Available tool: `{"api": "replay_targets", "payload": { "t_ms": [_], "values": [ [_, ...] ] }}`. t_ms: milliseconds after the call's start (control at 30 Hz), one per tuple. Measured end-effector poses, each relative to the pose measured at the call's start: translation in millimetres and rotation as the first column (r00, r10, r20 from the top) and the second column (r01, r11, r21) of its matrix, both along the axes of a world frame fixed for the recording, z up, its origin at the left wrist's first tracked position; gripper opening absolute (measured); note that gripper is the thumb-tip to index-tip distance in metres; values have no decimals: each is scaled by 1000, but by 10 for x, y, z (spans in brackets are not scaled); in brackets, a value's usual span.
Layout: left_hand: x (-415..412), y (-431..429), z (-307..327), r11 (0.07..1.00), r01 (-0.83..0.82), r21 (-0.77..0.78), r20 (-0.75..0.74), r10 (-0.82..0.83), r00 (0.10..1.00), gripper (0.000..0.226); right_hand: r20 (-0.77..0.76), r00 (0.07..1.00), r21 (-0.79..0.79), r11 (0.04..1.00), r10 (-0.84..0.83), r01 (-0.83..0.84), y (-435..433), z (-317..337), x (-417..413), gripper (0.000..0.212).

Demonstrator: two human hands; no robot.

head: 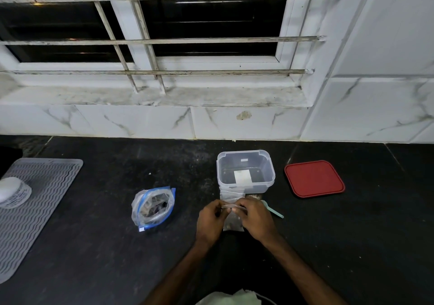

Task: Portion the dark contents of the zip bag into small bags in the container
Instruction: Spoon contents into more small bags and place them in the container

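Hands met just in front of the container [258,188]: left hand [210,220] and right hand [254,219] each pinched the top edge of the small bag [233,222]; the zip bag [152,207] stood left of the container.

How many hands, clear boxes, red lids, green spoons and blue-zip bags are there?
Hands: 2, left hand and right hand, both pinching a small bag
Clear box: 1
Red lid: 1
Green spoon: 1
Blue-zip bag: 1
Total: 6
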State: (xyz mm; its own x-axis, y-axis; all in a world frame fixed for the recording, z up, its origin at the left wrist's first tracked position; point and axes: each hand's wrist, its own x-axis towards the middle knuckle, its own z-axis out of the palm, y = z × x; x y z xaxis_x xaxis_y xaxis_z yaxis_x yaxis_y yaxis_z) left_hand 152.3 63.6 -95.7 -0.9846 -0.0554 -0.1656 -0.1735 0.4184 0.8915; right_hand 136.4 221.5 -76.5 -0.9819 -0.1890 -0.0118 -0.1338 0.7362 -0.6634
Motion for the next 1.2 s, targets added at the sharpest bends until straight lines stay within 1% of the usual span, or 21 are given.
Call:
{"api": "replay_targets", "payload": {
  "t_ms": [133, 267, 300, 400, 467, 500, 567, 600, 633, 700, 767, 867, 933, 1033, 1067, 1100, 1167, 1200],
  "values": [
    [13, -7, -16, 1000, -10, 1, -1, 10, 1000, 9, 12, 1000, -5, 1000, 4, -4, 5, -3, -26, 14],
    [34, -18, -5, 998, -54, -30, -23, 54, 998, 9, 58, 998, -100, 994, -40, 45, -28, 22, -9, 22],
    [37, -17, 8, 997, -57, -45, -28, 56, 998, 11, 62, 997, -108, 993, -47, 53, -35, 22, -14, 21],
    [60, -1, 79, 993, -58, -103, -18, 56, 998, 16, 119, 993, -98, 995, -20, 32, -12, 17, -35, 5],
    [88, 27, 116, 984, -122, -127, -17, 121, 993, 19, 161, 987, -69, 997, -18, 29, -6, 39, -29, 3],
    [107, 42, 126, 979, -171, -115, -8, 171, 985, 22, 181, 983, -57, 998, -30, 41, -14, 46, -25, 4],
    [142, 70, 104, 969, -234, -85, 38, 238, 971, 23, 212, 974, -40, 995, -79, 90, -37, 71, -12, 13],
    [157, 80, 88, 969, -235, -81, 68, 240, 968, 21, 235, 966, -41, 992, -106, 119, -45, 69, -6, 18],
    [172, 92, 72, 972, -223, -66, 102, 229, 968, 19, 263, 956, -55, 987, -129, 148, -49, 61, -6, 20],
    [198, 116, 65, 980, -192, 47, 150, 183, 972, 22, 318, 938, -125, 974, -141, 189, -47, 46, 0, 20],
    [218, 133, 76, 976, -167, 141, 173, 141, 975, 26, 364, 924, -193, 961, -115, 196, -53, 37, 23, 25],
    [211, 125, 85, 966, -154, 210, 200, 112, 973, 23, 411, 909, -240, 954, -65, 177, -66, 38, 44, 22],
    [183, 102, 72, 970, -133, 204, 203, 91, 975, 24, 451, 891, -272, 944, -48, 189, -50, 63, 50, 23],
    [148, 41, 54, 988, -90, 124, 185, 67, 980, 23, 542, 839, -305, 920, -44, 246, 18, 105, 29, 22],
    [144, 3, 51, 995, -61, 77, 180, 46, 983, 22, 523, 849, -282, 924, -76, 257, 40, 130, 11, 20],
    [143, -36, 43, 1000, -16, 10, 164, 15, 986, 22, 459, 880, -215, 945, -124, 245, 69, 137, -12, 17],
    [151, -92, 35, 977, 107, -187, 127, -83, 988, 23, 290, 943, 50, 987, -163, 155, 105, 174, -43, 14],
    [161, -96, 39, 948, 149, -280, 112, -122, 986, 24, 215, 966, 169, 980, -142, 106, 87, 210, -27, 11]
  ]
}}
